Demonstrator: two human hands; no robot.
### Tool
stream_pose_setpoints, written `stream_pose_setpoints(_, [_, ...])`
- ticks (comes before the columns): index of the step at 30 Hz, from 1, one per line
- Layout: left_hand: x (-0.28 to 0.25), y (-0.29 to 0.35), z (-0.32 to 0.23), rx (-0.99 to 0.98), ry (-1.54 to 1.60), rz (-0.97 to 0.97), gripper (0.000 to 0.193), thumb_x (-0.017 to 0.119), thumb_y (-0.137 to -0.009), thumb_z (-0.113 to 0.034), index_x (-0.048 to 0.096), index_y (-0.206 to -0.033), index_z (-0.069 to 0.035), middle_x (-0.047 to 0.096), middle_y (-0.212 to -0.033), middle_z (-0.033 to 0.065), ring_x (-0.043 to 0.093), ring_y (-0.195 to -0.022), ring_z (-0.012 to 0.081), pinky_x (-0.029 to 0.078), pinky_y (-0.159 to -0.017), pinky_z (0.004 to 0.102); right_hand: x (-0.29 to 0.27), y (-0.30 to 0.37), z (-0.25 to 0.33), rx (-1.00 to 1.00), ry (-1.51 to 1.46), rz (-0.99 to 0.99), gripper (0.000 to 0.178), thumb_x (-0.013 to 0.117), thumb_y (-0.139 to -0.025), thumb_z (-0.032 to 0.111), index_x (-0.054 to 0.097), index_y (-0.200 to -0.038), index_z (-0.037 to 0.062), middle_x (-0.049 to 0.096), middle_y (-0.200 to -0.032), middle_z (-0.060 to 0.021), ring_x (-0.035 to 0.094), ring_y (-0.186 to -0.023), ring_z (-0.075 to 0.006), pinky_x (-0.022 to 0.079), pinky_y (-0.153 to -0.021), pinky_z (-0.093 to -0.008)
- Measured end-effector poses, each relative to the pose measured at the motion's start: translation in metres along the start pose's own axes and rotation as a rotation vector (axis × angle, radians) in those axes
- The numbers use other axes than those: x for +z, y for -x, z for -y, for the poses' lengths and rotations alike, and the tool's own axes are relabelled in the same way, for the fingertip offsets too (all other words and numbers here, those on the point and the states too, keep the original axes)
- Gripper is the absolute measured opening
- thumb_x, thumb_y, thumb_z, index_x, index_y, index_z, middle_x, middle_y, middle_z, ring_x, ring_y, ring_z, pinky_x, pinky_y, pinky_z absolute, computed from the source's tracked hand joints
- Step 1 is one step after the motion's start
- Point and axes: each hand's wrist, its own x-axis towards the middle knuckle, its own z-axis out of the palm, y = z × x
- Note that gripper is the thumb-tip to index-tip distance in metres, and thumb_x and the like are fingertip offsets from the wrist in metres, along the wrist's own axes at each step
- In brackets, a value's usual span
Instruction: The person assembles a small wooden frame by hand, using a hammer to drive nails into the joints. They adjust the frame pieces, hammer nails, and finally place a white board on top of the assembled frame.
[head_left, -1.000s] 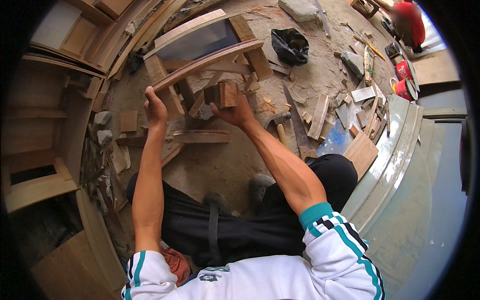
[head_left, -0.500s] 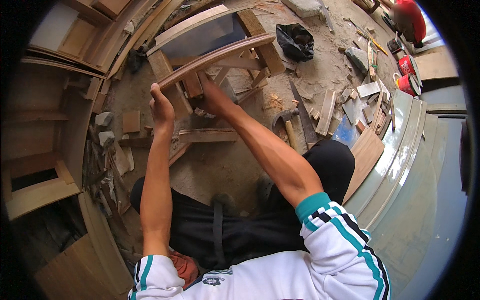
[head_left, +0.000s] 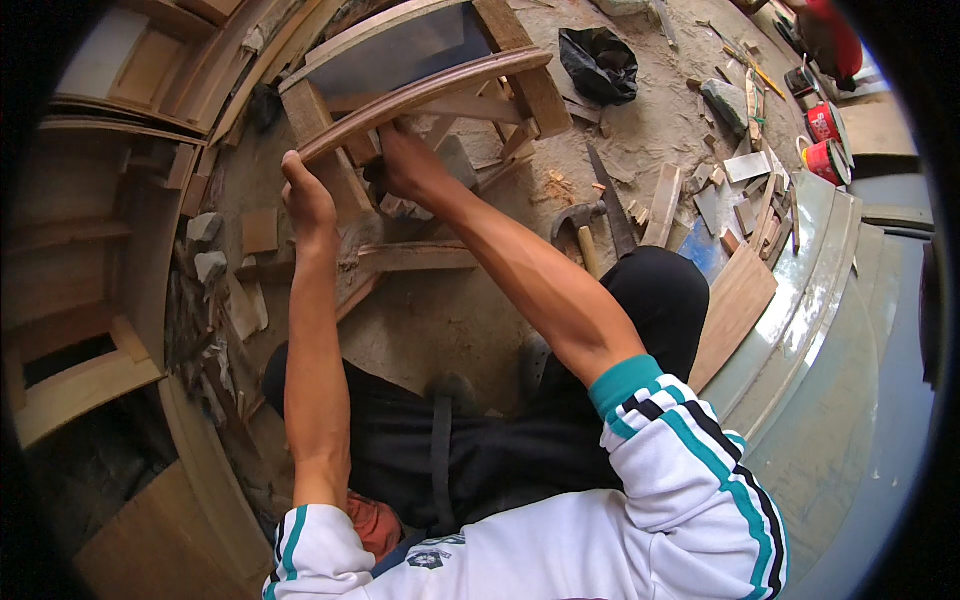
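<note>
1. Sawdust-covered dirt floor [head_left: 640, 130], wood offcuts scattered, hammer [head_left: 585, 230] beside my knee.
2. Curved wooden rail [head_left: 420, 95] lies atop frame [head_left: 330, 140], long axis lower-left to upper-right.
3. My left hand [head_left: 308, 200] and right hand [head_left: 410, 165] both grip it.

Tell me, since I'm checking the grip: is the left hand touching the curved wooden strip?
Touching. The head view shows the left hand closed around the lower end of the curved wooden strip, with no gap visible.

teal-striped white sleeves [head_left: 690, 490], black bag [head_left: 600, 62], red cans [head_left: 828, 160]
</note>
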Motion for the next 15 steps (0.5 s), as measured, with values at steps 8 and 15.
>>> stream_pose_setpoints(8, [0.000,-0.002,-0.020,-0.012,-0.076,0.044,0.097,0.028,-0.092,-0.073,0.031,-0.148,0.006,0.036,-0.145,0.0290,0.041,-0.128,0.0359,0.032,-0.107,0.0422,-0.004,-0.016,0.003,-0.008,0.049,0.017,0.078,0.076,-0.074,0.021,0.040,-0.138,-0.0040,0.051,-0.131,-0.0360,0.058,-0.111,-0.0503,0.050,-0.092,-0.0513])
stream_pose_setpoints(15, [0.001,-0.001,-0.023,0.009,-0.120,0.082,0.103,0.023,-0.090,-0.078,0.030,-0.148,0.007,0.034,-0.147,0.0327,0.038,-0.133,0.0378,0.030,-0.109,0.0416,-0.029,-0.009,0.005,-0.110,0.019,0.012,0.074,0.080,-0.071,0.025,0.046,-0.131,-0.0029,0.056,-0.127,-0.0308,0.058,-0.112,-0.0470,0.050,-0.092,-0.0499])
